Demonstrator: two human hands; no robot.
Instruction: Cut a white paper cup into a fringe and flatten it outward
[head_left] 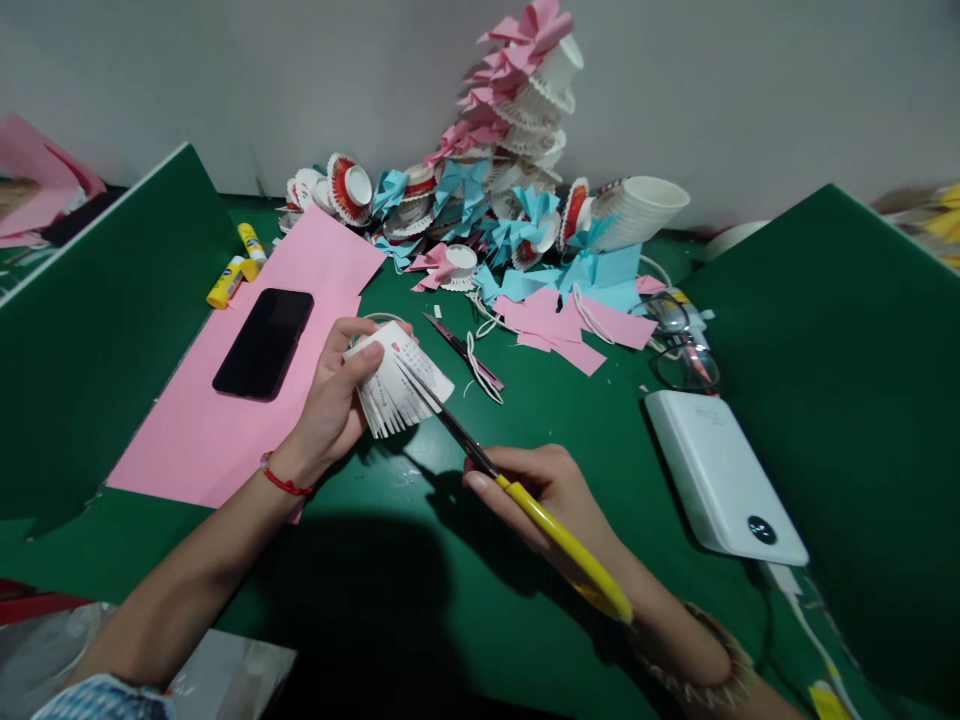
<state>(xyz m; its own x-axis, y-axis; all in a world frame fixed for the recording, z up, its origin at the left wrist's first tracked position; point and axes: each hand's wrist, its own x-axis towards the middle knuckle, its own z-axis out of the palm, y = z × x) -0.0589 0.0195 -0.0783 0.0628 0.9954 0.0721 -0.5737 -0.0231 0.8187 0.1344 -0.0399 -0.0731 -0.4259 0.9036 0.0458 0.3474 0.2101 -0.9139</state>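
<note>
Phone [262,345] lies flat on pink paper [187,440]. Cup [409,385] right of phone, held above the green table [360,600], its side slit into strips. Left hand [337,390], just right of phone, pinches cup between thumb and fingers. Right hand [564,488], farther right of phone, wrapped round yellow scissors [525,503]; blades at cup's cut side. 2 glue sticks [225,282] beyond phone. Power bank [724,475] well right of phone. Cup tower [536,125] beyond phone, to its right.
</note>
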